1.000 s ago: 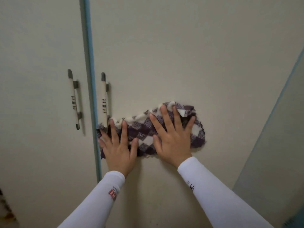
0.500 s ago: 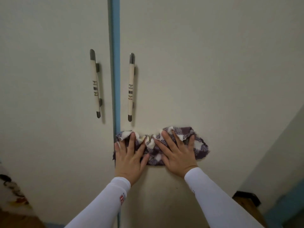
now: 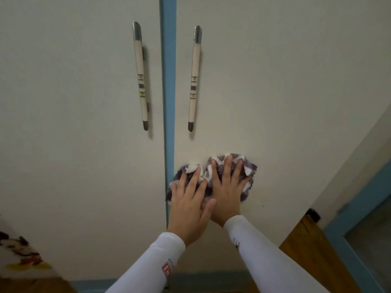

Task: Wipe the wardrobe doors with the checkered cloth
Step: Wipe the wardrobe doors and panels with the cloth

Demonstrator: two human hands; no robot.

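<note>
Item 1, fingers [image 3: 227,170]: on both hands spread, straight and laid flat, pressing the cloth to the door, with none curled round it. The left hand [image 3: 188,208] lies close against the right hand [image 3: 227,195], its thumb across that hand's edge

Item 2, checkered cloth [image 3: 250,169]: purple and white, bunched, pinned under both palms on the lower part of the right wardrobe door [image 3: 275,102]. It sits just right of the blue strip [image 3: 168,102] and below the right handle [image 3: 194,79]

Item 3, step in hand (judged): wiping the lower right door. Done well, it wants even palm pressure so the bunched cloth does not slip out. The cloth should be flattened to cover more, and the strokes should overlap. The wipe should run up to the strip's edge and round the handle mounts. A small dark speck [image 3: 263,206] near the cloth deserves a pass

Item 4, left wardrobe door [image 3: 74,123], with left handle [image 3: 140,77]: no hand on it; whether it has been wiped cannot be told

Item 5, containers: one wardrobe, both doors closed, contents hidden
</note>
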